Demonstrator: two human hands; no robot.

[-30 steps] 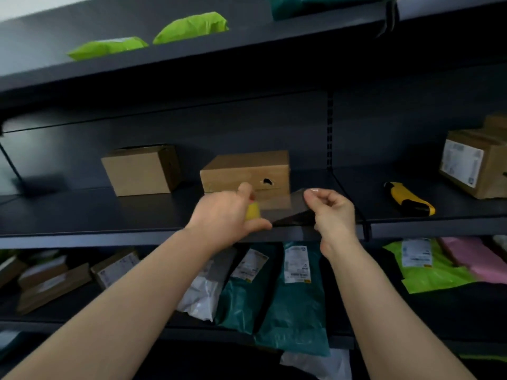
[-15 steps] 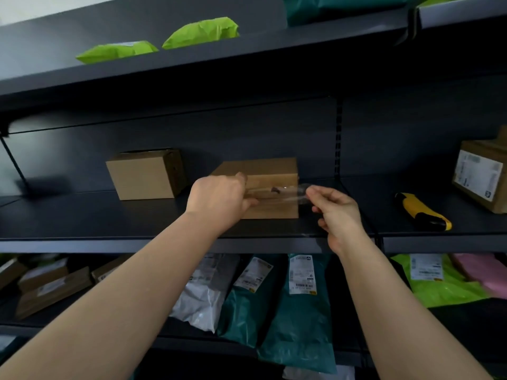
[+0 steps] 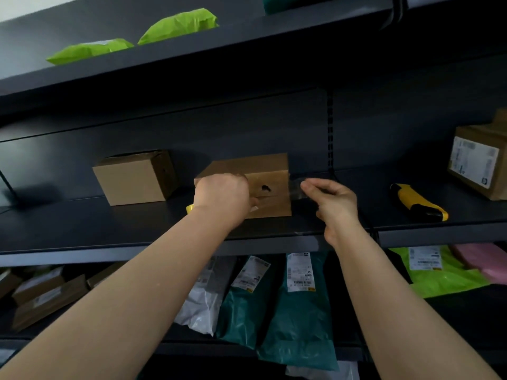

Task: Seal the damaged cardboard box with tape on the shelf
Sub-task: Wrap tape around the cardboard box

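Two bare hands up at dark shelf (image 3: 82,223). Damaged box (image 3: 271,165) on middle board, ragged hole in front face. Plain box (image 3: 131,179) to its left, apart. Left hand (image 3: 222,196) against left part of damaged box's front, fingers curled round yellow tape roll (image 3: 189,208), only sliver showing by wrist. Right hand (image 3: 332,198) just right of box, pinching end of clear tape strip (image 3: 295,185) that reaches box's right edge. Yellow-black knife (image 3: 417,201) farther right on shelf.
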